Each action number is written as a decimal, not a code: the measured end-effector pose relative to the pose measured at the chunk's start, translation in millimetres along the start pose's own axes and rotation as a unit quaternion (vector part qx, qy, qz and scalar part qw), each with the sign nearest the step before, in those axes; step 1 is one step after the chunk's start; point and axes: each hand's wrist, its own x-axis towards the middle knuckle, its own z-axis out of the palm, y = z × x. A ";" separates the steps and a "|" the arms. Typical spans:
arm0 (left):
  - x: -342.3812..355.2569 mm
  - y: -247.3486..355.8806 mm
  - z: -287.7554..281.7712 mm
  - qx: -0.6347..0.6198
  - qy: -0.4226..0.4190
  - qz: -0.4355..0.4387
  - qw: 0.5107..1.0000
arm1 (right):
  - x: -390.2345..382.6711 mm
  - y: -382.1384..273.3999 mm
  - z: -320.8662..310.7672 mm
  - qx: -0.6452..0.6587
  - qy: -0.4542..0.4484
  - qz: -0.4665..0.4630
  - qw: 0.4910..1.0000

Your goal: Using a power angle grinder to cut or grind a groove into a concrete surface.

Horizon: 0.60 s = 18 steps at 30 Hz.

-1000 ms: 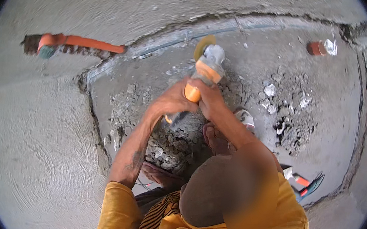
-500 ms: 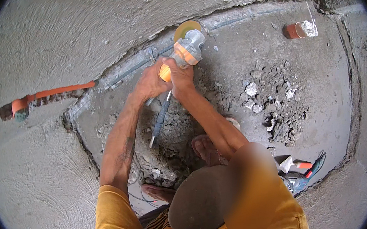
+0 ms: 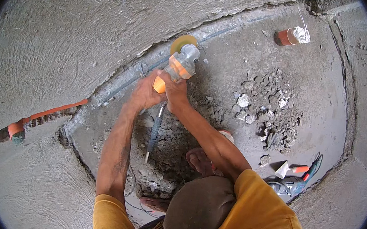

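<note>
i see both hands on an angle grinder [image 3: 177,67] w/ an orange-and-grey body. left hand [image 3: 144,94] is wrapped round the orange rear grip, right hand [image 3: 174,91] is closed on the body just ahead of it, fingers curled tight. the yellowish disc [image 3: 183,43] sits at the rough edge where the recessed concrete floor [image 3: 226,52] meets the raised screed, right by a grey conduit [image 3: 128,82] running along that groove. can't tell if the disc actually touches the concrete.

floor texture is coarse, swirled trowel marks on the screed [image 3: 57,34]; recess is chipped and dusty. a dark cord [image 3: 155,129] hangs down from the grinder's tail over broken ground.

around: rubble pile [image 3: 264,109] of grey and whitish chunks toward the recess's right side; capped orange pipe stub [image 3: 290,36] near its top right corner; a trowel [image 3: 291,169] w/ orange handle and a teal power tool [image 3: 297,184] at the lower right edge; orange pipe [image 3: 44,115] set in a chased slot at left.

a cap [image 3: 198,207] and yellow shirt [image 3: 253,220] block the lower middle; one foot [image 3: 198,161] partly shows, the teal tool is half hidden.
</note>
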 end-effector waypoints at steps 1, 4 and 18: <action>0.9 0.5 0.3 0.000 0.000 -0.001 1.000 | 0.9 -0.6 0.3 0.000 0.000 0.001 1.000; 1.2 0.7 0.3 -0.014 -0.001 -0.005 1.000 | 0.4 -3.2 3.7 -0.003 0.000 -0.036 0.999; 6.5 -0.2 11.0 -0.007 0.018 -0.017 1.000 | 0.5 3.8 1.5 0.002 0.018 -0.056 0.998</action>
